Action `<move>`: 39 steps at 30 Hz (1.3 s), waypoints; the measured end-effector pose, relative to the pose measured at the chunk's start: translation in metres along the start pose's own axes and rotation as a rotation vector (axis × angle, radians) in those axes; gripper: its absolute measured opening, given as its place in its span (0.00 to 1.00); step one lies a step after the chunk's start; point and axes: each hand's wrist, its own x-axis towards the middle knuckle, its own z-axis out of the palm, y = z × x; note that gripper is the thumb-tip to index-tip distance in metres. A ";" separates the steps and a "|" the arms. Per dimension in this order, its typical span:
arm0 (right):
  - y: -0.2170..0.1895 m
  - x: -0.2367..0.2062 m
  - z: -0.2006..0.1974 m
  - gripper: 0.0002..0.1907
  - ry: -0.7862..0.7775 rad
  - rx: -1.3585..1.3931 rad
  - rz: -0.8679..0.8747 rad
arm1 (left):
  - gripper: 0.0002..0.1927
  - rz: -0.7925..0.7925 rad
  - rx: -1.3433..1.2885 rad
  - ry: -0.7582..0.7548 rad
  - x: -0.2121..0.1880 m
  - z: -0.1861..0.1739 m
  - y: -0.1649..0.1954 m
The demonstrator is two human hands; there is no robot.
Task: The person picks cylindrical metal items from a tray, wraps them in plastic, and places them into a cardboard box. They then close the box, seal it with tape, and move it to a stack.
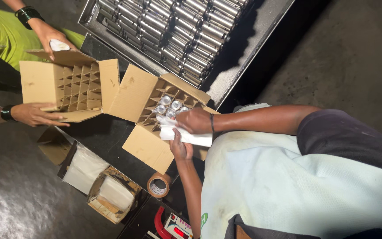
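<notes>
Right hand (pixel 194 120) and left hand (pixel 180 148), fingers closed on a white paper packet (pixel 186 135), over a cardboard box (pixel 147 110) of shiny cans (pixel 169 105).

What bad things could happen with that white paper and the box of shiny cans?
1. Both the right hand and the left hand hold the white paper over the cardboard box, so it may crumple or tear on the dividers.
2. The paper covers some cells, so the shiny cans beneath could be bumped unseen.
3. The box sits close to a second box held by another person; a nudge might shift either.
</notes>
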 end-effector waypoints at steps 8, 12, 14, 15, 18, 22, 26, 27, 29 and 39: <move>0.032 0.006 -0.077 0.23 -0.184 -0.295 0.043 | 0.13 0.454 1.026 0.154 0.012 0.008 0.001; 0.001 -0.011 -0.085 0.33 -0.207 0.822 0.035 | 0.14 -0.036 0.075 0.117 -0.003 0.051 0.012; 0.005 -0.017 -0.098 0.39 0.047 0.638 0.021 | 0.10 0.450 1.061 0.153 -0.014 0.072 0.027; 0.019 -0.018 -0.111 0.47 0.215 0.231 0.038 | 0.12 0.680 1.558 0.165 -0.020 0.081 0.035; 0.083 -0.023 -0.150 0.27 0.373 -0.565 0.249 | 0.12 0.353 1.289 0.366 -0.035 0.100 0.056; 0.161 -0.004 -0.177 0.31 0.397 -0.645 0.384 | 0.14 0.342 1.266 0.300 -0.038 0.114 0.057; 0.152 0.000 -0.176 0.28 0.046 -0.291 0.615 | 0.15 0.391 1.267 0.204 -0.028 0.126 0.041; 0.136 -0.005 -0.170 0.30 0.050 0.087 0.392 | 0.16 0.433 1.283 0.175 -0.026 0.129 0.037; 0.097 -0.023 -0.150 0.28 -0.055 0.832 0.183 | 0.14 0.430 1.171 0.218 -0.025 0.135 0.030; 0.022 -0.018 -0.052 0.20 -0.178 0.613 0.174 | 0.06 -0.018 -0.155 0.339 -0.022 0.082 0.012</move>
